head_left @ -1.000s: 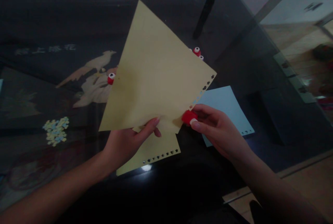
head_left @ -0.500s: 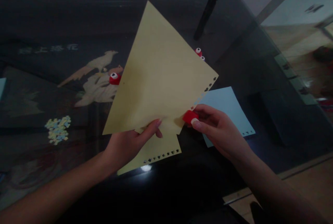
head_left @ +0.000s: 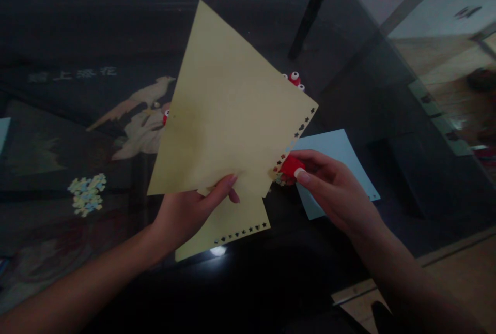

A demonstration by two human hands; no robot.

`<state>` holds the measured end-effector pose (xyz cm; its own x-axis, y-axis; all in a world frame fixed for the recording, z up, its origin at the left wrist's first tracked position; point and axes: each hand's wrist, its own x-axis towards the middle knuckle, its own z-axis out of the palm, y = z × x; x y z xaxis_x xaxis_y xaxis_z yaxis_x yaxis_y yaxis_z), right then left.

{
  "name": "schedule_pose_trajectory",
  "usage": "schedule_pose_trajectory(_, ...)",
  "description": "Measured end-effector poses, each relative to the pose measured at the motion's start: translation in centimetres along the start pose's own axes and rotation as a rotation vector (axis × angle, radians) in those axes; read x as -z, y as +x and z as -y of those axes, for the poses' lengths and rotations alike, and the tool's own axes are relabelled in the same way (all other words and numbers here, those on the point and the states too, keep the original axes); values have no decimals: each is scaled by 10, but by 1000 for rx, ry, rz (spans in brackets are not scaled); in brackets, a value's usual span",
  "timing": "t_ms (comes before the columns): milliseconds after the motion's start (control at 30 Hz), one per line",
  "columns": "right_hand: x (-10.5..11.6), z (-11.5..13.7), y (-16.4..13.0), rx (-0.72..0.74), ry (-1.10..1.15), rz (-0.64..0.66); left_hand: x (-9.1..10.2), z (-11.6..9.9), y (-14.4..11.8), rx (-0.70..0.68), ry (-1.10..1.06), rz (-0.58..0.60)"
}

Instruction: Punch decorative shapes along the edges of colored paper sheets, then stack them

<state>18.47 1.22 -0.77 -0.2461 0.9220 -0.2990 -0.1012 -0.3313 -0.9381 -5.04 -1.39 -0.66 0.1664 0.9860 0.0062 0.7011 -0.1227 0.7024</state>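
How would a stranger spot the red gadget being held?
Over the dark table, find the large yellow sheet in the left hand. Follow its lower right edge down past punched holes to the right hand, which grips a small red punch. Other red punches show beyond the sheet; only this one is held.

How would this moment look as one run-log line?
left hand: holds upper yellow sheet; right hand: holds red punch beside sheet's punched edge; blue sheet: partly hidden; paper cutouts: clustered at left
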Motion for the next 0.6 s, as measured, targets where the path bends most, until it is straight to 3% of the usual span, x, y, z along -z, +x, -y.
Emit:
schedule_pose_trajectory(300, 4, 5, 1, -59, -83, 4, 3, 2, 4, 97, -96, 5)
schedule_pose_trajectory(600, 1, 9, -1, -42, 74, 105, 4, 1, 7, 161, -258, 67)
